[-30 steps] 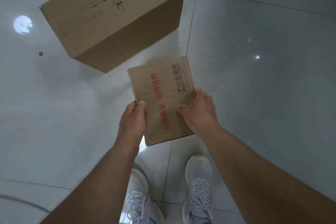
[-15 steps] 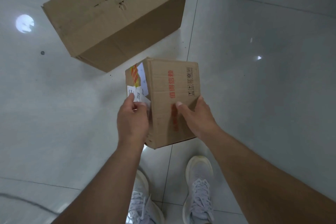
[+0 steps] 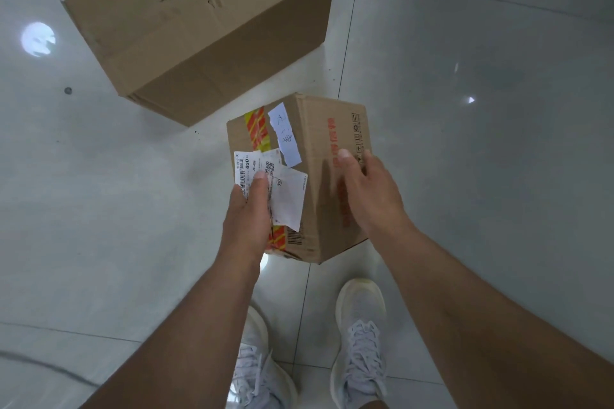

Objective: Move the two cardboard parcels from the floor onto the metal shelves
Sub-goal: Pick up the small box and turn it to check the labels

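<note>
Two hands point(image 3: 247, 216) point(image 3: 368, 191) gripping small parcel point(image 3: 319, 176) — large parcel point(image 3: 199, 26) on floor point(image 3: 481, 159)

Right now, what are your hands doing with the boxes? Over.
Left hand and right hand both hold the small parcel, off the floor. Big parcel waits on the tiles. No shelves in view. Nothing blocking.

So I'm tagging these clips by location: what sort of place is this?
Probably a parcel storeroom or mailroom, though only the floor shows. Glossy grey floor tiles, a big taped box on them, and a small parcel with shipping labels, held in both hands.
</note>
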Demonstrator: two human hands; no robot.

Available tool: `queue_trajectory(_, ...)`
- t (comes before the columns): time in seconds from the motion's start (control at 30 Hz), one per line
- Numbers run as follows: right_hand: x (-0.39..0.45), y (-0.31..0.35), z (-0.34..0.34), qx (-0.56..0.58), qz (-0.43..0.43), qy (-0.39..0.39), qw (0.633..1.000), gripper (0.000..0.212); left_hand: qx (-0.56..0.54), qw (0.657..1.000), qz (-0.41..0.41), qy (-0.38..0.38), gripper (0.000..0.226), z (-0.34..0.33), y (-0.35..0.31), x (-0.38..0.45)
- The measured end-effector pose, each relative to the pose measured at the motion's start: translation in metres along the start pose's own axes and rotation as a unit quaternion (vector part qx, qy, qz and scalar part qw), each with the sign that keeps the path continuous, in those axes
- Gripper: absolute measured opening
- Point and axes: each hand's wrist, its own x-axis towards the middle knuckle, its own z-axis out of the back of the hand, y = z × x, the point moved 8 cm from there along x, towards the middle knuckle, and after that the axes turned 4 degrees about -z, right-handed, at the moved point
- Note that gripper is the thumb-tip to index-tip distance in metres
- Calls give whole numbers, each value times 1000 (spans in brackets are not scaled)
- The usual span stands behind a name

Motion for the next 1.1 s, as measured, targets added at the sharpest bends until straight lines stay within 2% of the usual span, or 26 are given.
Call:
queue_trajectory(0.07,-1,-1,1,10,-4,-2,1000,70,9,1000,0,-1,72,1,-1,0)
queue_trajectory(0.13,-5,3,-6,0,7,24,1000,89,41,999,7,-6,104,-1,2,2)
queue_trajectory(0.2,-8,2,-16,-35,16,57,998,106,64,998,13,-12,123,-3,5,5)
queue_trajectory(0.23,-7,0,-16,-41,8,63,997,107,72,997,13,-16,127,-3,3,5)
queue_trajectory(0.27,-3,-3,-14,-33,-9,58,998,99,72,997,14,-21,128,-3,2,4)
queue_trajectory(0.37,8,-13,6,3,-49,6,999,44,40,999,31,-17,112,-3,2,0)
queue_trajectory(0.4,10,-17,13,4,-61,-10,998,37,31,999,36,-11,100,-4,5,1)
queue_trajectory(0.5,12,-26,15,21,-89,-10,996,37,24,998,32,42,61,-11,10,5)
queue_trajectory(0.6,12,-30,7,42,-99,15,994,44,14,998,0,57,43,-12,7,6)
queue_trajectory(0.67,13,-29,4,41,-93,27,994,50,12,998,-5,54,41,-10,7,6)
queue_trajectory(0.8,15,-24,-1,33,-74,41,996,49,27,998,-11,62,38,-8,9,7)
queue_trajectory(0.97,20,-15,-7,15,-63,52,997,54,9,997,20,71,34,-9,19,6)
queue_trajectory(1.1,22,-11,-12,-8,-44,52,998,60,18,996,44,78,45,-12,26,5)
